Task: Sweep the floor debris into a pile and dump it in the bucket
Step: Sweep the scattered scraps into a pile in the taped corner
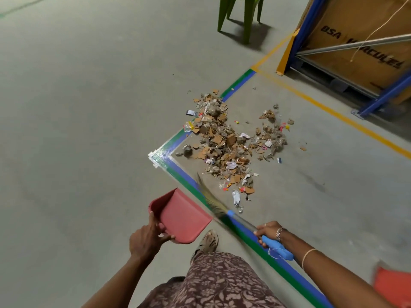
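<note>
the right hand point(270, 233) is wrapped tight around the blue handle of the broom point(240, 221), its soft bristles blurred. the left hand point(146, 237) pinches the rear rim of the pink dustpan point(181, 215), likely light and stiff. ahead, the debris point(226, 141) lies loosely heaped inside the floor tape point(175, 167): likely light, easily scattered scraps. the bucket is out of view; a green chair point(240, 14) and shelving point(360, 52) stand beyond.
</note>
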Motion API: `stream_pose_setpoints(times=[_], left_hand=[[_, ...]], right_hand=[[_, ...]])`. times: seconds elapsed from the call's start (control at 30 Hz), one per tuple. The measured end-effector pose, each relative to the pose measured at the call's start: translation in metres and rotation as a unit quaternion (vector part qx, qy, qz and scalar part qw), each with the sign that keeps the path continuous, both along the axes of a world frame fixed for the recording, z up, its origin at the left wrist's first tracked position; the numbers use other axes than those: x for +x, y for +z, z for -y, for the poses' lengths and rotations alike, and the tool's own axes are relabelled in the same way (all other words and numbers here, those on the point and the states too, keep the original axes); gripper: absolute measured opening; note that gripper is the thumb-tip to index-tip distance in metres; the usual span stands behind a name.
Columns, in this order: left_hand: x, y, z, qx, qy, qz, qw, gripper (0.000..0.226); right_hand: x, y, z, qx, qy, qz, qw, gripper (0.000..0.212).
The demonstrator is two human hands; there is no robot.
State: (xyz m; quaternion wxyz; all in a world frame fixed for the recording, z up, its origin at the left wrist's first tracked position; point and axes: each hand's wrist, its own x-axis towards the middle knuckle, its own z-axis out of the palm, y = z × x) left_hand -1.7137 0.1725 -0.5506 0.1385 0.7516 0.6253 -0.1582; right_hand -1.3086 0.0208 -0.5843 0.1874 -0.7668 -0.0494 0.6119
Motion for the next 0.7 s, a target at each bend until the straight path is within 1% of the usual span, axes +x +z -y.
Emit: stream_pose_setpoints(times=[0.07, 0.17, 0.27, 0.33, 0.43, 0.5, 0.6, 0.7], left_hand=[[-0.002, -0.002, 0.019, 0.009, 0.016, 0.006, 1.000, 0.120], [-0.006, -0.001, 0.049, 0.010, 0.045, 0.015, 0.999, 0.121], [-0.005, -0.005, 0.079, 0.021, 0.065, 0.029, 0.997, 0.122], [-0.003, -0.008, 0.100, 0.021, 0.081, 0.022, 0.996, 0.121], [0.004, -0.004, 0.134, 0.007, 0.103, 0.036, 0.994, 0.116], [0.012, -0.004, 0.154, 0.008, 0.099, 0.047, 0.994, 0.114], [0.025, -0.008, 0.177, -0.016, 0.102, 0.041, 0.994, 0.112], [0.037, -0.012, 0.200, -0.032, 0.098, 0.053, 0.993, 0.109]], right_hand=[[0.008, -0.012, -0.007, 0.001, 0.013, 0.026, 1.000, 0.012], [0.020, -0.020, -0.020, 0.040, 0.025, 0.067, 0.997, 0.008], [0.032, -0.008, -0.038, 0.101, 0.015, 0.110, 0.989, 0.019], [0.038, 0.011, -0.044, 0.135, 0.007, 0.124, 0.983, 0.027], [0.049, 0.043, -0.030, 0.161, -0.003, 0.107, 0.981, 0.039], [0.063, 0.067, -0.009, 0.172, -0.019, 0.077, 0.982, 0.045], [0.084, 0.092, 0.034, 0.170, 0.008, 0.033, 0.985, 0.044], [0.102, 0.098, 0.087, 0.139, 0.039, 0.000, 0.990, 0.042]])
